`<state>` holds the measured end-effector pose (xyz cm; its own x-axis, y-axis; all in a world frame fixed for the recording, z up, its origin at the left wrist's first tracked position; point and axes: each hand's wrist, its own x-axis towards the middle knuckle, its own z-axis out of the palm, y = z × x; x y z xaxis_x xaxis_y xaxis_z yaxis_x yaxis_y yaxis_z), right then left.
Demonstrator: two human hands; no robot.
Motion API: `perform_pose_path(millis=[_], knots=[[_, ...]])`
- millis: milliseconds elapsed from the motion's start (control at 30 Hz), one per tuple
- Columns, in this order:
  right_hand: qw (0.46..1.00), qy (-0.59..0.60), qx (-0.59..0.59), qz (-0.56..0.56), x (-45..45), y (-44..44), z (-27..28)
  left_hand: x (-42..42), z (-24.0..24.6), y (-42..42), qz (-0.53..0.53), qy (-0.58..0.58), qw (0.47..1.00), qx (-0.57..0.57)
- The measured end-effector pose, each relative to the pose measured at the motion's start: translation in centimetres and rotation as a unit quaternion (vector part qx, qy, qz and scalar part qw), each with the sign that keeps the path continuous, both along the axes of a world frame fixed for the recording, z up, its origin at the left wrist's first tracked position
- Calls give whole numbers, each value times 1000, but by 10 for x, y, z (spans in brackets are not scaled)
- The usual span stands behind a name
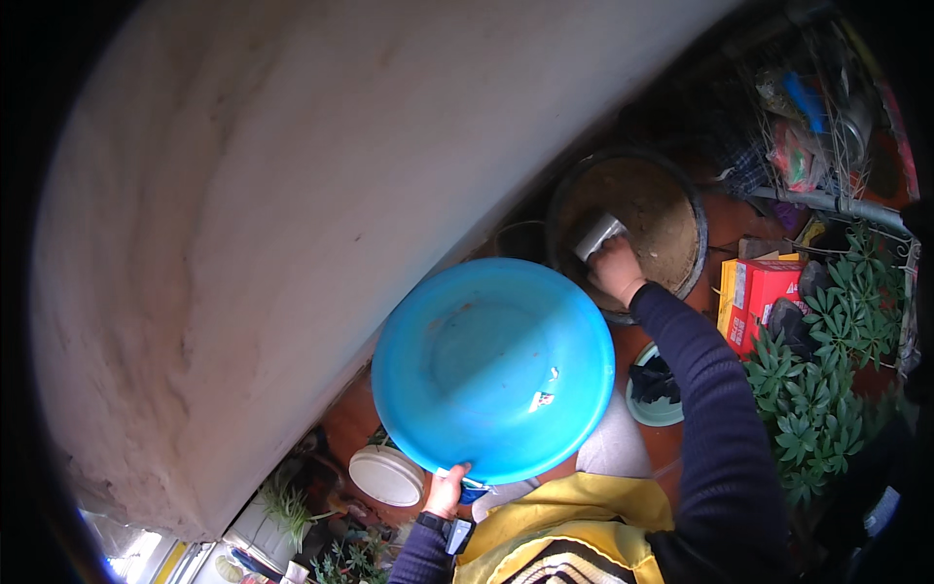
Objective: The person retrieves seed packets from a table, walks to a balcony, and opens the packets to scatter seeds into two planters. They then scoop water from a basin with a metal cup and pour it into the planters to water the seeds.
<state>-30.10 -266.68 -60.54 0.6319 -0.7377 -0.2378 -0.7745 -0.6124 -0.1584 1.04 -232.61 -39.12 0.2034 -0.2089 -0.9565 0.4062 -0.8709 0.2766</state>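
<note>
My left hand (446, 490) grips the near rim of a large blue plastic basin (481, 365), its thumb over the edge. A few small scraps lie on the basin's bottom, and sunlight crosses part of it. Farther off, my right hand (616, 269) is closed on a shiny metal scraper or scoop (602, 235), whose exact kind I cannot make out. It is inside a round dark-rimmed tub (702, 219) that holds brown soil-like matter (642, 197). The far edge of the basin sits close to the tub.
A pale wall (292, 182) rises along the left. Right of the tub are a red and yellow box (773, 292), leafy plants (817, 423) and a wire rack (839, 146). A green bowl (657, 416) with black plastic and a white round lid (387, 478) stand on the tiled floor.
</note>
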Motion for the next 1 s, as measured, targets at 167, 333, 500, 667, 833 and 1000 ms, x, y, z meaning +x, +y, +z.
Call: perform_pose_path(millis=[167,333,500,667,833,1000], knots=[[996,-64,56,9,-4,1,17,0,13,-7,-26,-40,999,7],[986,-121,116,23,-23,-24,29,2,16,-9,-14,-11,1000,12],[947,-163,229,-154,-44,-33,24,-1,11,-3,6,-15,999,38],[842,-354,253,-318,-78,-10,16,0,11,-1,27,-12,997,70],[761,-331,294,-473,-98,9,6,-5,12,-5,6,-24,1000,5],[655,-327,269,-626,-98,-8,-10,-6,11,-8,-28,-38,999,12]])
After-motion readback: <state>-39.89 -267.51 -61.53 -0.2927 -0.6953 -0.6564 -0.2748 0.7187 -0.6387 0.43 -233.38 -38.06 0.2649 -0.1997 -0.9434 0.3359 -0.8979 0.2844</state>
